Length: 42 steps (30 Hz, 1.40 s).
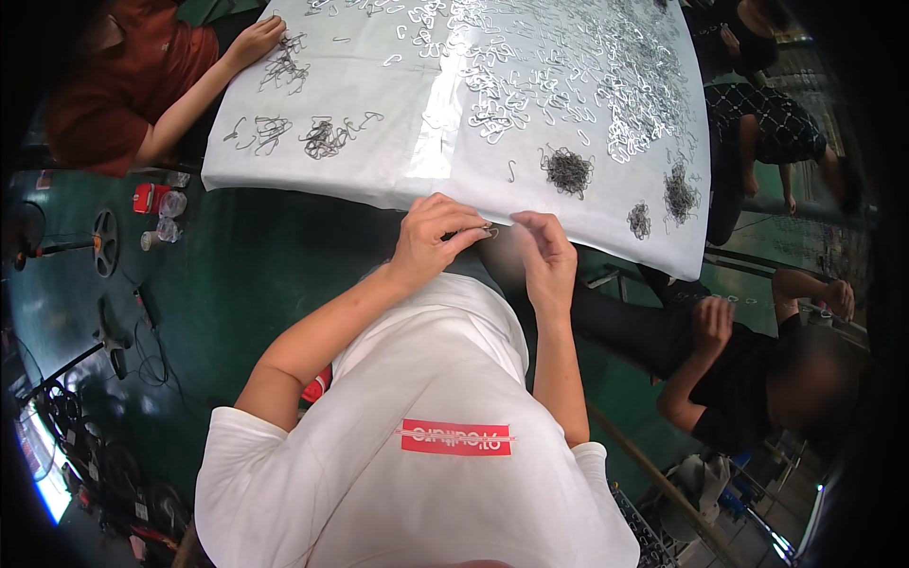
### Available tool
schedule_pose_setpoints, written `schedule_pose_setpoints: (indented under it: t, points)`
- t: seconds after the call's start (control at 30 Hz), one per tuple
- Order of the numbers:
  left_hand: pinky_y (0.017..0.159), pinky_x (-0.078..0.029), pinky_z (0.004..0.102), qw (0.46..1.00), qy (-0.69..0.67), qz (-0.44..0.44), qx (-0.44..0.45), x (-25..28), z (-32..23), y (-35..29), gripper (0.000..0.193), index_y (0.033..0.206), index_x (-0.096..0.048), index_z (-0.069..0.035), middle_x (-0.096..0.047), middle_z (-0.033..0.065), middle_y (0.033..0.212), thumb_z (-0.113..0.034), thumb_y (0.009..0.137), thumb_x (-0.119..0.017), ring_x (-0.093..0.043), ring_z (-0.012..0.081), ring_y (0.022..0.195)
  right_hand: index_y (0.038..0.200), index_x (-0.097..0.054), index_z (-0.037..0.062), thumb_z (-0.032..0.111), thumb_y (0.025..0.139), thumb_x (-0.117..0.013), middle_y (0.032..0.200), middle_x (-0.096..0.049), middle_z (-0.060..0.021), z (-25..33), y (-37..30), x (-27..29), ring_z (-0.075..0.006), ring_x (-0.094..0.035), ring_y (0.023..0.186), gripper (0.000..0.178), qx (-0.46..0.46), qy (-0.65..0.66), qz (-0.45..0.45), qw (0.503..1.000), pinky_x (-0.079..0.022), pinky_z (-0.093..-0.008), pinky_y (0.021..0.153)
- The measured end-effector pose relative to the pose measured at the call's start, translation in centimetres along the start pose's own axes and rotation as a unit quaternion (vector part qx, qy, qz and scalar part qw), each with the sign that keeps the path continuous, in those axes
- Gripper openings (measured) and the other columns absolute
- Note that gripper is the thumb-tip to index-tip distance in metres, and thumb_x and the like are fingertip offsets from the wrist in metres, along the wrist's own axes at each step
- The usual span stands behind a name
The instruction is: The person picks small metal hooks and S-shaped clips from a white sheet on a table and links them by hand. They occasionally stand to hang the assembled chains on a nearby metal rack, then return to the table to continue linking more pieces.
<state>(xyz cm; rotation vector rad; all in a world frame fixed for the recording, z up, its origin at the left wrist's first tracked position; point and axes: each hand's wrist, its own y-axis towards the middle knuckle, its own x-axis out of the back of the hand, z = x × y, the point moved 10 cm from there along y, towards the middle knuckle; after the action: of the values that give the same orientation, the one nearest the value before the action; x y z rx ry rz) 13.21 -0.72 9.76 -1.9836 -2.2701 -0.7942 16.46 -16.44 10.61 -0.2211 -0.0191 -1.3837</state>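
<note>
My left hand [436, 237] is closed in front of the table's near edge, with thumb and forefinger pinching a small metal hook [491, 231]. The hook's end sticks out past the fingertips toward my right hand [550, 257]. That hand is a short way off, thumb and forefinger slightly apart, and the thumb is blurred. I see nothing between its fingers. Just beyond both hands is the table with a white cover [379, 180]. On it lie a single hook [511, 171], a dark heap of hooks [568, 171] and a smaller heap [639, 221].
Shiny hooks [530, 76] are scattered over the table's far part; more dark heaps [329, 137] lie at left. A co-worker's hand [258, 40] touches hooks at the far left. Another person [729, 369] sits close on my right. A fan [104, 241] stands on the left floor.
</note>
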Motion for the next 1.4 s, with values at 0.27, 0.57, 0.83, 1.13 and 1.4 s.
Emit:
schedule_pose_setpoints:
  t: [0.27, 0.57, 0.83, 1.13, 1.4]
  points:
    - [0.080, -0.042, 0.0327, 1.000, -0.014, -0.016, 0.011, 0.8, 0.8, -0.2, 0.014, 0.086, -0.072, -0.007, -0.070, 0.0035, 0.091, -0.008, 0.073, -0.074, -0.060, 0.0188, 0.084, 0.088, -0.069, 0.0035, -0.001, 0.078, -0.068, 0.092, -0.051, -0.0009, -0.7, 0.7, -2.4, -0.0068, -0.047, 0.071, 0.011, 0.123, -0.052, 0.026, 0.991, -0.038, -0.0218, 0.060]
    - [0.085, -0.042, 0.0407, 0.963, 0.235, -0.108, 0.081, 3.9, 13.7, 5.7, 0.032, 0.102, -0.066, -0.005, -0.062, 0.0089, 0.103, -0.023, 0.076, -0.075, -0.054, 0.0282, 0.100, 0.086, -0.066, 0.0003, -0.005, 0.077, -0.065, 0.094, -0.050, -0.0056, -1.8, 1.0, -2.1, -0.0140, -0.051, 0.085, 0.010, 0.089, -0.047, 0.030, 0.994, -0.042, -0.0248, 0.074]
    - [0.086, -0.040, 0.0423, 0.945, 0.298, -0.060, 0.124, 0.5, 18.6, 9.5, 0.033, 0.099, -0.065, -0.009, -0.062, 0.0072, 0.100, -0.029, 0.074, -0.075, -0.052, 0.0283, 0.101, 0.083, -0.068, 0.0029, 0.001, 0.077, -0.070, 0.089, -0.052, -0.0026, -2.0, 0.1, -0.4, -0.0087, -0.046, 0.064, 0.007, 0.151, -0.068, -0.039, 0.985, -0.036, -0.0233, 0.054]
    - [0.070, -0.050, 0.0246, 0.944, -0.187, 0.113, 0.248, -3.2, 8.5, 5.2, 0.017, 0.098, -0.066, 0.001, -0.068, 0.0051, 0.085, -0.006, 0.083, -0.068, -0.064, 0.0115, 0.077, 0.083, -0.068, 0.0034, 0.003, 0.077, -0.070, 0.088, -0.053, -0.0041, -3.7, -0.9, 1.1, -0.0128, -0.052, 0.069, 0.006, 0.123, -0.046, -0.087, 0.988, -0.042, -0.0253, 0.058]
    - [0.071, -0.052, 0.0223, 0.902, -0.218, 0.214, 0.305, -4.7, 1.0, 1.2, 0.014, 0.092, -0.067, 0.003, -0.069, 0.0061, 0.084, -0.007, 0.083, -0.069, -0.064, 0.0093, 0.076, 0.084, -0.066, 0.0004, 0.000, 0.076, -0.070, 0.090, -0.055, -0.0074, -2.6, -2.4, 1.5, -0.0169, -0.059, 0.073, 0.009, 0.140, -0.063, -0.088, 0.984, -0.048, -0.0288, 0.063]
